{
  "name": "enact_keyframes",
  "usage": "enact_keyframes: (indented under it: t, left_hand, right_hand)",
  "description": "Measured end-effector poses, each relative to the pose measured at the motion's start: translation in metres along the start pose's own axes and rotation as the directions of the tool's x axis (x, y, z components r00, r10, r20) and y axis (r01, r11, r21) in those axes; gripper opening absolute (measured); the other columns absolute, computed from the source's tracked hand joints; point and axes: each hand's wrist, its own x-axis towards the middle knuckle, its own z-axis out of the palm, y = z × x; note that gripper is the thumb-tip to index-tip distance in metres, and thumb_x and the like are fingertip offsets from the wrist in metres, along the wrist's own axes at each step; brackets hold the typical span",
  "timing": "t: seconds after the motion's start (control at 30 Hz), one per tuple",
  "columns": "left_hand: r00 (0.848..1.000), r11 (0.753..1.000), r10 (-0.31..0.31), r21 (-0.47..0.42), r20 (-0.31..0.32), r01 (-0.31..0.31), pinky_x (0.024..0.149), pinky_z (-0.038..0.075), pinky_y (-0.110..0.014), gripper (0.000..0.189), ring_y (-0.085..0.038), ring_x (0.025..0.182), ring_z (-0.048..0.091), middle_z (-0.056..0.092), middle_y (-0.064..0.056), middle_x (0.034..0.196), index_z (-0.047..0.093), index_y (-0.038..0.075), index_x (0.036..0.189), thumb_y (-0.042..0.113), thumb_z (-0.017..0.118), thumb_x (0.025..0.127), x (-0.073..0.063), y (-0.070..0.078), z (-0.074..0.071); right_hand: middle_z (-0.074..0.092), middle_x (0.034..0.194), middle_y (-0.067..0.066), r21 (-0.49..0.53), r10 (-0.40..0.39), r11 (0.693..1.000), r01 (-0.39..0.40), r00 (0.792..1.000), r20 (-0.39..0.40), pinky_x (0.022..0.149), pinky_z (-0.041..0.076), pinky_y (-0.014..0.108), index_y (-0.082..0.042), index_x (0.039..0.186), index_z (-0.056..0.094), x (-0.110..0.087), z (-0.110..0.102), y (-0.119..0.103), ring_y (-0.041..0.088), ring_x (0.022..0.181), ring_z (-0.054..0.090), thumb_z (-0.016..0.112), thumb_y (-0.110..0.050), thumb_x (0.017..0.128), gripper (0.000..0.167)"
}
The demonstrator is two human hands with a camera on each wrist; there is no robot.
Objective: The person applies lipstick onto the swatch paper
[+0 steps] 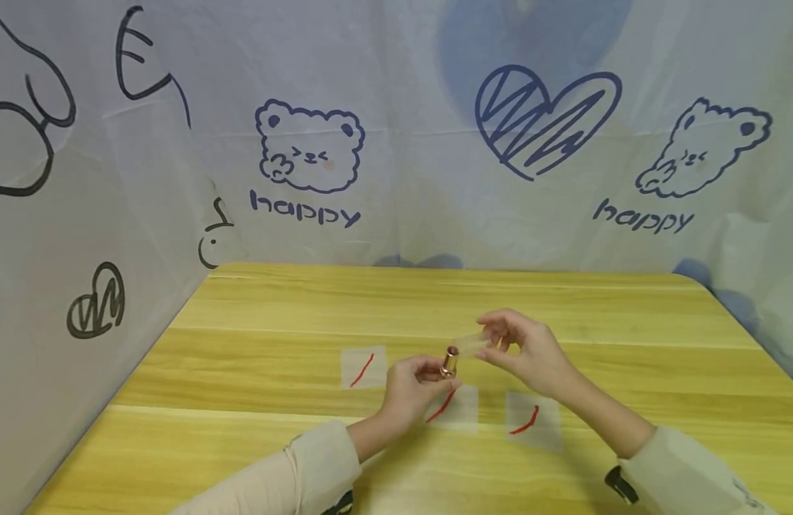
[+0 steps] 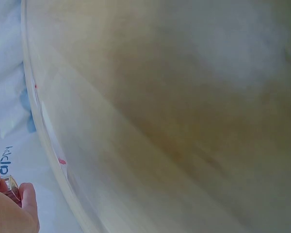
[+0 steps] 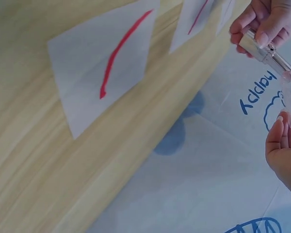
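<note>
My left hand (image 1: 406, 397) grips a gold lipstick (image 1: 449, 363) by its tube, with the dark reddish tip pointing up in the head view. In the right wrist view the lipstick (image 3: 258, 47) lies slanted between the thumb and fingers. To the right, my right hand (image 1: 528, 352) pinches a clear see-through cap (image 1: 471, 345) between thumb and fingertips, its near end close beside the lipstick's tip. Only a corner of the left wrist view shows the left hand (image 2: 12, 211) with part of the lipstick (image 2: 11, 188).
Three white paper squares with red strokes lie on the wooden table (image 1: 261, 372): a left square (image 1: 351, 361), a middle square (image 1: 464, 415) partly behind the left hand, and a right square (image 1: 547, 422). A white cloth wall (image 1: 422, 193) with drawings stands behind.
</note>
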Motion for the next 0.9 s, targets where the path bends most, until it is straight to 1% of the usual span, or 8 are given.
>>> enact_keyframes:
  t: [0.13,0.23,0.47,0.63,0.77,0.9]
  left_hand:
    - [1.0,1.0,0.008,0.009,0.011,-0.008,0.063,0.057,-0.019,0.023,-0.029,0.076,0.07,0.069,-0.024,0.087,0.067,-0.01,0.092,0.0,0.076,0.073,-0.001,0.001,0.001]
    - [1.0,1.0,0.016,0.014,0.016,-0.016,0.063,0.056,-0.018,0.023,-0.028,0.076,0.07,0.07,-0.023,0.087,0.067,-0.009,0.092,0.001,0.076,0.073,-0.002,0.002,0.002]
    - [0.999,1.0,0.028,0.014,0.025,-0.028,0.063,0.057,-0.019,0.025,-0.03,0.077,0.069,0.069,-0.023,0.088,0.067,-0.009,0.094,0.0,0.076,0.073,-0.003,0.003,0.003]
    - [0.999,0.999,0.042,0.009,0.022,-0.043,0.062,0.056,-0.018,0.025,-0.03,0.075,0.069,0.069,-0.024,0.086,0.068,-0.009,0.094,-0.001,0.076,0.072,-0.002,0.003,0.004]
    - [0.999,0.999,0.048,0.014,0.018,-0.048,0.061,0.056,-0.018,0.025,-0.03,0.075,0.069,0.069,-0.024,0.085,0.068,-0.009,0.094,0.0,0.077,0.072,-0.001,0.004,0.005]
    - [0.998,0.998,0.054,0.01,0.018,-0.054,0.061,0.056,-0.019,0.025,-0.03,0.075,0.069,0.069,-0.024,0.085,0.068,-0.009,0.094,0.0,0.077,0.072,-0.001,0.004,0.005]
  right_hand:
    - [0.065,0.088,0.008,0.0,0.015,1.0,-0.015,1.0,0.018,0.061,0.049,0.019,0.0,0.105,0.062,0.003,0.001,-0.004,0.002,0.072,0.053,0.071,-0.005,0.08,0.027]
    - [0.066,0.089,0.007,-0.017,0.005,1.0,-0.005,1.0,0.022,0.062,0.049,0.019,-0.001,0.105,0.064,0.005,0.002,-0.007,0.002,0.073,0.053,0.07,-0.006,0.081,0.025]
    - [0.066,0.087,0.006,-0.039,-0.1,0.994,0.101,0.995,0.01,0.064,0.052,0.021,-0.002,0.104,0.067,0.008,0.006,-0.008,0.003,0.076,0.054,0.072,-0.002,0.077,0.028]
    - [0.066,0.088,0.006,-0.036,-0.149,0.988,0.15,0.989,0.023,0.066,0.052,0.021,-0.002,0.106,0.067,0.007,0.01,-0.007,0.007,0.078,0.055,0.073,-0.002,0.076,0.03]
    - [0.066,0.088,0.007,-0.038,-0.161,0.986,0.162,0.987,0.026,0.067,0.053,0.022,-0.001,0.106,0.067,0.006,0.012,-0.007,0.008,0.079,0.055,0.072,-0.001,0.076,0.031]
    - [0.066,0.088,0.008,-0.044,-0.148,0.988,0.15,0.988,0.031,0.067,0.053,0.024,-0.001,0.107,0.067,0.006,0.013,-0.007,0.01,0.079,0.056,0.072,-0.001,0.076,0.031]
